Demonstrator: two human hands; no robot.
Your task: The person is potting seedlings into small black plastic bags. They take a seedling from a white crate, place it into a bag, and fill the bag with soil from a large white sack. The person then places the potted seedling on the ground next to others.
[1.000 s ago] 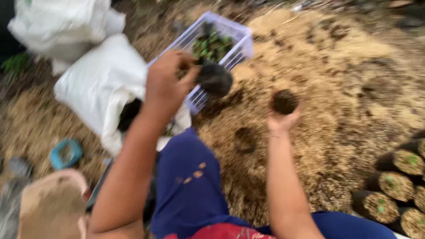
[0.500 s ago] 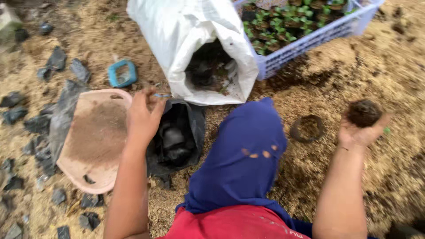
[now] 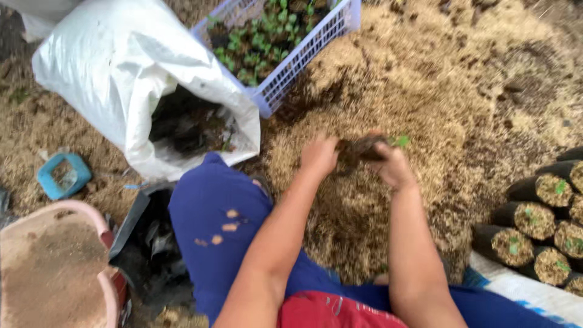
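My left hand (image 3: 319,156) and my right hand (image 3: 393,167) meet in front of me over husk-covered ground (image 3: 437,91). Between them they hold a dark clump of soil (image 3: 362,147) with a small green seedling (image 3: 401,141) sticking out at its right side. Motion blur hides the fingers' exact grip. My knee in blue trousers (image 3: 212,212) lies just left of the hands.
An open white sack of dark soil (image 3: 121,73) lies at the upper left, a lilac crate of seedlings (image 3: 303,58) behind it. Filled black nursery bags (image 3: 540,225) are stacked at the right. A pink basin of sandy mix (image 3: 103,285), black bags (image 3: 146,243) and a blue scoop (image 3: 64,176) sit left.
My left hand has swung from the black bags at the left over to my right hand, and both now hold the soil clump. The camera has turned right.
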